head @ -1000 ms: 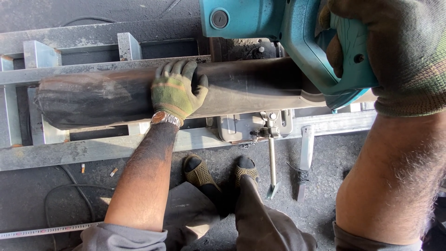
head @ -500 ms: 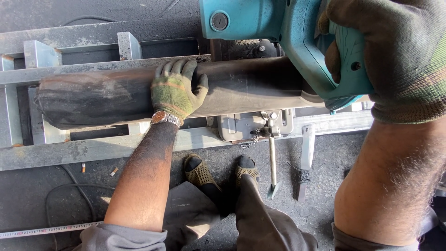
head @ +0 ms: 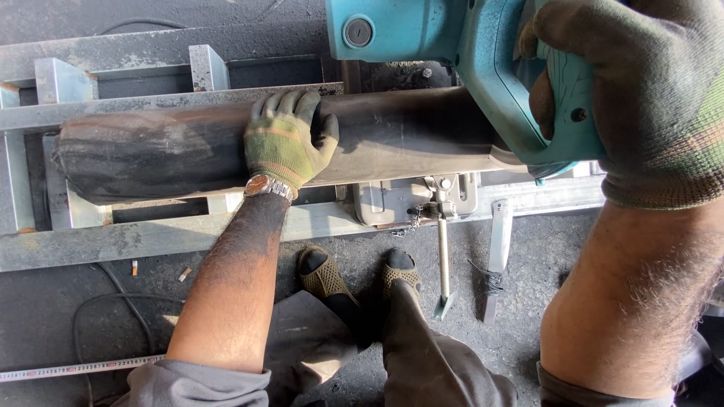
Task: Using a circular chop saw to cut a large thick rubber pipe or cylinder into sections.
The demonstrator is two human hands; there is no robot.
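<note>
hand on pipe, saw at right

the left hand (head: 286,139) lies spread, pressing the dark pipe (head: 151,151), whose long axis runs left-right across the steel frame (head: 113,241). the right hand (head: 633,98) is wrapped around the teal saw (head: 452,38) handle.

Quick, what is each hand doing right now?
Left hand: spread open, pressed flat on the dark pipe, not gripping it.
Right hand: closed around the handle of the teal power saw.
</note>
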